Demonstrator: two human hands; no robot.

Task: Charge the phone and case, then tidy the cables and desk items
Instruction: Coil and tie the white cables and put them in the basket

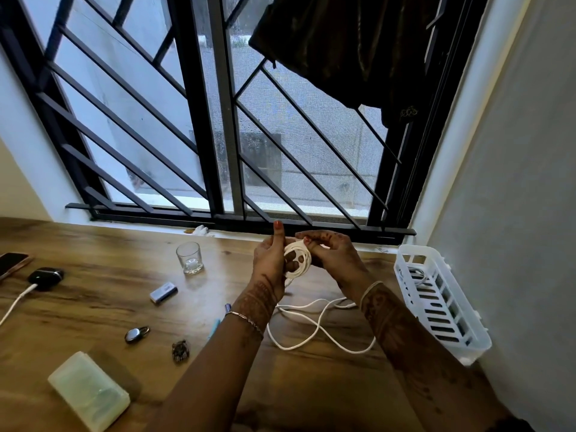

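Cable coiling in progress, centre of frame. Our left hand [270,260] has its grip closed on the white cable coil [297,260], thumb up, fingers through the loops so the turns keep their shape. Our right hand [332,255] pinches the same coil at its top edge, probably to lay on the next turn or tuck the end. Both hands are raised off the surface [93,307], likely so the loose tail [314,327] can feed up freely; that tail lies in slack loops below the hands, lower centre, so we judge the coil about half wound.

White basket [439,302] sits at right against the wall, near our right forearm. One coiled white cable appears to be inside it already, so it looks like the destination for this one too.

Charging side at far left: phone [12,263] at the frame edge, dark earbud case [46,277] just beside it with a white charging cable [17,304] plugged in. Phone's connection is cut off by the frame, can't tell.

Untidied items on the surface: glass [189,257], small white box [163,293], metal keyring tag [136,334], small dark ornament [180,350], pale green case [88,391] lower left.

Risk: the tail may snag on itself as it feeds.
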